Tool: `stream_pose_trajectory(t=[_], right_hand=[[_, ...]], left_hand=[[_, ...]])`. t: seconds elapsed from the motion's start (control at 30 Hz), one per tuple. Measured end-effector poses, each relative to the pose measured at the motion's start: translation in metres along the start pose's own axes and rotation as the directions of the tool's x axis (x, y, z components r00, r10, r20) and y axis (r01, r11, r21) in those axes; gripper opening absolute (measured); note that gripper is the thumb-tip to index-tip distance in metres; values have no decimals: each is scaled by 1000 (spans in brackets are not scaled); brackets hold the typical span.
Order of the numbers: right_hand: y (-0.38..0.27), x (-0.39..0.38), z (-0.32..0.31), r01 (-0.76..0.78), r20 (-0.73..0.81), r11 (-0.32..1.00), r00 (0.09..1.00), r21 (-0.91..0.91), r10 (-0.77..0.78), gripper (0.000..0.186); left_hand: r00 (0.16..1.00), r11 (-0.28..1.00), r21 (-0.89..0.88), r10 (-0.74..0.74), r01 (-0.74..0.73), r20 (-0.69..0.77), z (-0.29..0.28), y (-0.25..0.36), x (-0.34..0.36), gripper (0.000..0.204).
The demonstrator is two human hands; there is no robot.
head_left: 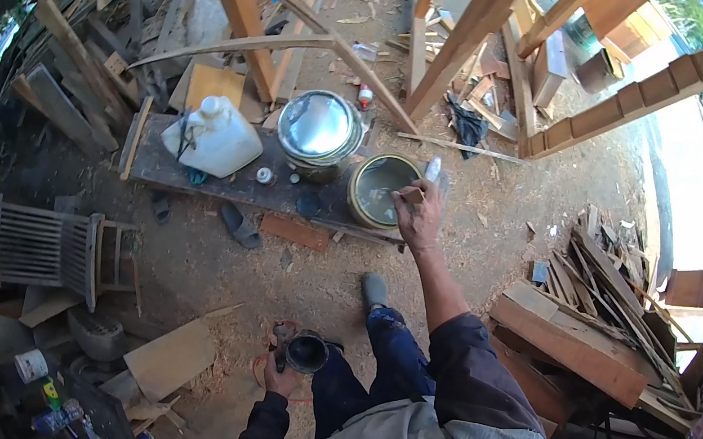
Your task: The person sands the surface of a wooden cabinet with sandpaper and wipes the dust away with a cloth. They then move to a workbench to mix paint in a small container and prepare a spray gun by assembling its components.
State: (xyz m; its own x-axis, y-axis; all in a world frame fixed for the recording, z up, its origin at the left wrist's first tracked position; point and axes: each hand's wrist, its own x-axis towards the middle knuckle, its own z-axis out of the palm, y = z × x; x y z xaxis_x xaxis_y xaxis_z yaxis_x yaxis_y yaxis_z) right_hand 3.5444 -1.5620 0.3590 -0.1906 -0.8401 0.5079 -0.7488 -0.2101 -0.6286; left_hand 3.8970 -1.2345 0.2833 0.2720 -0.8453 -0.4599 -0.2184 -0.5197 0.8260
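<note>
Right hand [417, 220]: fingers pinching a small flat brown piece [414, 196] at the near right of the open can's mouth; whether its lower end meets the contents cannot be told.
Open can [357, 206]: round, yellowish rim, pale grey contents; upright on the bench, toward its right end, below the right hand.
Left hand [280, 379]: low, beside the person's leg, well apart from the bench; fingers curled about the side of a dark cup [307, 353], round mouth facing up; exact grip too small to tell. Orange cord [259, 369] just beside it.
Bench [229, 189]: dark, long, low. Carries, left of the open can: a metal can [321, 127] with shiny top; a white jug [216, 143], tilted; a small white bottle [264, 176]; a small dark pot [308, 205] near the front edge.
Floor, before the bench: a pair of slippers [239, 226], set apart; a reddish board [295, 231].
Outlying: slatted wooden chair [47, 248], left; heap of wood scraps [601, 280], right; timber frame [463, 50], beyond the bench.
</note>
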Motion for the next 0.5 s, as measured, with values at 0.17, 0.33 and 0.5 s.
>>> stream_pose_trajectory(t=[0.17, 0.33, 0.5], right_hand=[[79, 75, 45, 5, 386, 985, 919, 173, -73, 35], [123, 101, 65, -165, 773, 982, 633, 91, 35, 50], [139, 88, 69, 46, 563, 974, 810, 220, -165, 47]], left_hand=[[999, 997, 62, -45, 45, 7, 48, 3, 3, 52], [946, 931, -182, -293, 315, 137, 87, 43, 13, 60], [996, 994, 77, -81, 83, -27, 103, -40, 37, 60]])
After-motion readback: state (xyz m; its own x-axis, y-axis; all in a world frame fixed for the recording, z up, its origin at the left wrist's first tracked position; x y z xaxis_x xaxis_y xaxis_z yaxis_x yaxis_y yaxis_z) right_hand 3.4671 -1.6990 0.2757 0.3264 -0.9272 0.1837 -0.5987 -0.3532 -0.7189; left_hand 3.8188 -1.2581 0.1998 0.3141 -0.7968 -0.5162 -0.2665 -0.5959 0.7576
